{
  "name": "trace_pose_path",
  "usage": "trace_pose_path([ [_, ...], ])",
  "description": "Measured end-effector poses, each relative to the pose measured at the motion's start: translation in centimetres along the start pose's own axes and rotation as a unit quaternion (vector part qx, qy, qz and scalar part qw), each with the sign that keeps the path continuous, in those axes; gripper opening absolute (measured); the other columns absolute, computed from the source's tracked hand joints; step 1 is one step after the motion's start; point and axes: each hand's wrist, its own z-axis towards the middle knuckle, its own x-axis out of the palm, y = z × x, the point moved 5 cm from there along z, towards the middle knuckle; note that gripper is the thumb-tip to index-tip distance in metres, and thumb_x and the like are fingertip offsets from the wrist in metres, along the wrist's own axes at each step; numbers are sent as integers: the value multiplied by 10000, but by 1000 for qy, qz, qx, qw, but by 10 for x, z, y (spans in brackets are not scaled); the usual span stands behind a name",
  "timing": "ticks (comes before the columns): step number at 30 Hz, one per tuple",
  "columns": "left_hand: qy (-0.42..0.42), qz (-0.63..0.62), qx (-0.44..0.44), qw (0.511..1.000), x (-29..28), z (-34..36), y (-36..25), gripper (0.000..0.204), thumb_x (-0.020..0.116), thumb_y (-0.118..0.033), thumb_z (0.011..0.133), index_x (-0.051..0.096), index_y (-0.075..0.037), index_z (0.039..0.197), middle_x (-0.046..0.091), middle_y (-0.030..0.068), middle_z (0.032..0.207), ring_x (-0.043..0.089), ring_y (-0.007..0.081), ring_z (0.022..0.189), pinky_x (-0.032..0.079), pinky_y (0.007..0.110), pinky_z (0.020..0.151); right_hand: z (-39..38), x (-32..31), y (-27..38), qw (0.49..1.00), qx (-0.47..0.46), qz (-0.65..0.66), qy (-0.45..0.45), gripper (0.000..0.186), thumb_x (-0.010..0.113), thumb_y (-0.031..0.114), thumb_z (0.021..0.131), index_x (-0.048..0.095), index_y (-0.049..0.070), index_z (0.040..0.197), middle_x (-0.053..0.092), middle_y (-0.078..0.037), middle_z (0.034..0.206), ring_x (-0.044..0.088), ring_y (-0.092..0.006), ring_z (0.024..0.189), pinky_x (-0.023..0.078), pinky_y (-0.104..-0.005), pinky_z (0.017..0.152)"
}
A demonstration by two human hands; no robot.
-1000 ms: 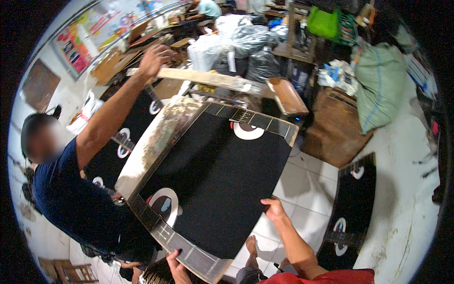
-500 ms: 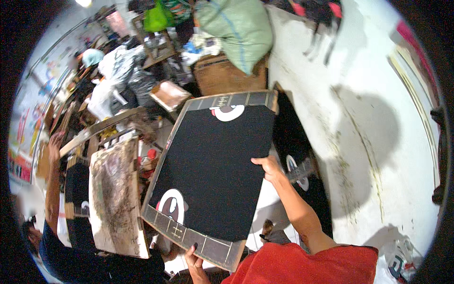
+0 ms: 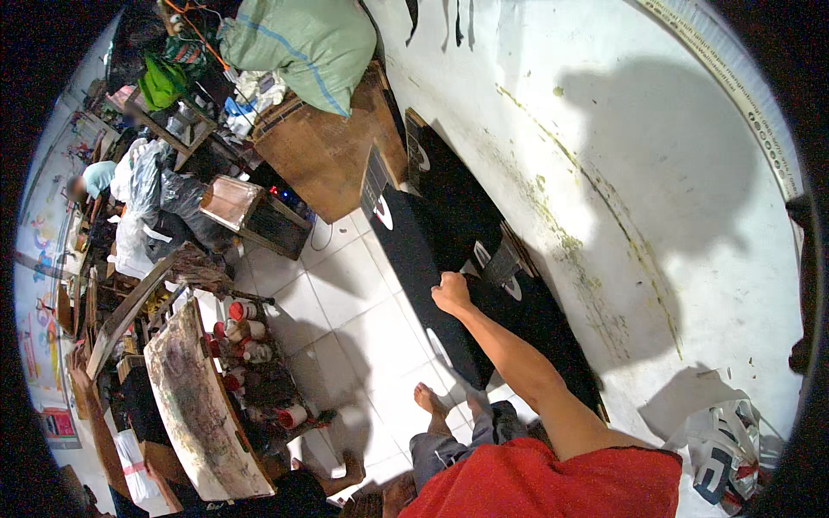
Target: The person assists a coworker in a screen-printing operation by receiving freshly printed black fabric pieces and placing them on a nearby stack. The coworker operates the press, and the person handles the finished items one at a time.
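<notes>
My right hand (image 3: 451,294) is closed at the edge of a black printed panel (image 3: 413,246), which has a white ring-like print and a grey taped strip at its far end. The panel stands tilted on its side. Beyond my hand, toward the wall, lean more black panels (image 3: 453,194) with similar white prints. My left hand does not show clearly anywhere in the picture.
A co-worker's hand (image 3: 82,373) is at a wooden frame (image 3: 125,315) on the left, by a stained board (image 3: 194,393). Several red-and-white pots (image 3: 257,352) stand beside it. A wooden cabinet (image 3: 324,160) bears a green sack (image 3: 302,47). White wall (image 3: 553,147) rises on the right.
The black panel has gone from lying broad in front of me, held by both hands, to standing on its side by the wall panels. My left hand has left it.
</notes>
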Motion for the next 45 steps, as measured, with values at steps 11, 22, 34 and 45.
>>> trace_pose_path([
  [11, -103, 14, 154, 983, -18, 7, -82, 478, 566, -321, 838, 434, -16, 1182, 577, 137, 1005, 593, 238, 845, 449, 331, 671, -80, -9, -160, 980, 100, -139, 97, 180, 589, 118, 647, 586, -12, 771, 581, -254, 814, 561, -402, 833, 451, -458, 773],
  [22, -86, 102, 143, 981, 3, 9, -110, 494, 542, -316, 856, 419, -29, 1239, 574, 129, 1063, 598, 241, 857, 446, 327, 672, -174, -47, -284, 947, 225, -196, 119, 251, 595, 134, 703, 581, -39, 885, 580, -241, 846, 561, -378, 853, 442, -448, 794],
  [34, -90, 83, 145, 982, 16, 0, -80, 450, 608, -303, 803, 468, -34, 1135, 587, 155, 976, 596, 272, 814, 490, 374, 634, -195, -57, -328, 924, 271, -246, 105, 212, 616, 105, 662, 590, -20, 831, 599, -227, 852, 581, -372, 840, 472, -446, 763],
  [45, -96, 93, 153, 979, 43, -4, -97, 464, 527, -268, 859, 432, 32, 1200, 577, 172, 1042, 601, 263, 849, 514, 348, 693, -178, -76, -349, 916, 236, -314, 76, 134, 546, 129, 710, 597, 21, 771, 612, -169, 818, 600, -342, 804, 486, -441, 707],
])
